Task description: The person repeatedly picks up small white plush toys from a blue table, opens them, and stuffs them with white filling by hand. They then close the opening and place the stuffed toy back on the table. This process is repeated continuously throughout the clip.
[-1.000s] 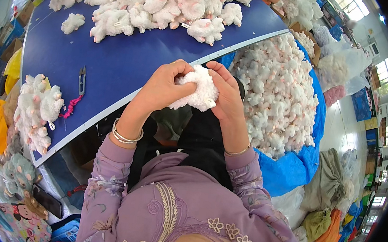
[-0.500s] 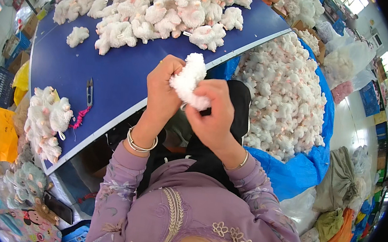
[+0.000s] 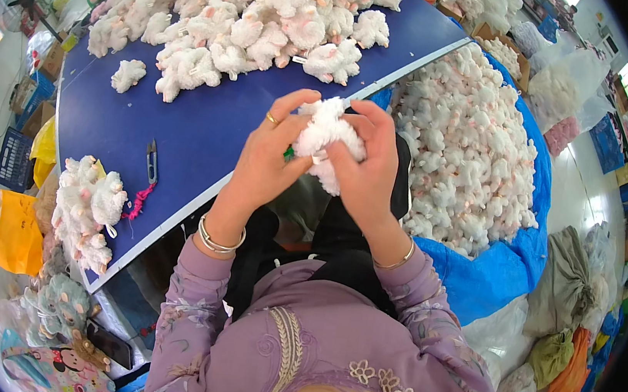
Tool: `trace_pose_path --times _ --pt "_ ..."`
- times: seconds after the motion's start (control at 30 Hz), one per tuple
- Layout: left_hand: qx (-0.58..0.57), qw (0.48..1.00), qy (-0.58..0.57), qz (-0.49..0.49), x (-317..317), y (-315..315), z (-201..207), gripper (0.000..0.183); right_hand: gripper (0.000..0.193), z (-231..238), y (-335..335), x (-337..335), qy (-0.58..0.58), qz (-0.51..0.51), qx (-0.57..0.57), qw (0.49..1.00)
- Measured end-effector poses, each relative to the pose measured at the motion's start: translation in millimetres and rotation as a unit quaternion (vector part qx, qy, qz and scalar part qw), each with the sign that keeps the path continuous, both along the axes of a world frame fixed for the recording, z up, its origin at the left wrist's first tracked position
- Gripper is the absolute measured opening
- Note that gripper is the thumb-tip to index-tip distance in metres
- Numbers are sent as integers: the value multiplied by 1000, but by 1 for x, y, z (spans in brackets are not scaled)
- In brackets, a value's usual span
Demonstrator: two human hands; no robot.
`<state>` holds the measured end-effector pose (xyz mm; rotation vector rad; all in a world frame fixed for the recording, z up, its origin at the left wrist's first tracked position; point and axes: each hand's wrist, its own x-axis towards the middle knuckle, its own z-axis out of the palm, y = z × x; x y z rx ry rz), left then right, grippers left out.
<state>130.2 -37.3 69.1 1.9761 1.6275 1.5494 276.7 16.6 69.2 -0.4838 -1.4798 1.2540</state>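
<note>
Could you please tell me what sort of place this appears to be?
It looks like a soft-toy workshop, most likely: a big heap of white plush pieces covers part of a blue table, a second heap lies in blue sheeting, and small snips lie on the tabletop.

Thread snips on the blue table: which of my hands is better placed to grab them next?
Probably your left hand: the thread snips lie to its left on the blue table, and your right hand is farther away. Both hands hold the white plush piece, though.
</note>
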Motion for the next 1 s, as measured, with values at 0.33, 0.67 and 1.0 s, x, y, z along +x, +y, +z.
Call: trace_pose_path --times 0.33,0.67,1.0 --pt "-16 992 -81 91 6 13 3 17 37 8 31 6 -77 -34 91 992" --pt "-53 996 -8 67 3 16 11 15 31 12 31 0 -217 -54 178 958" --pt "-42 990 -11 137 -4 17 7 23 16 3 44 0 -238 72 64 966"
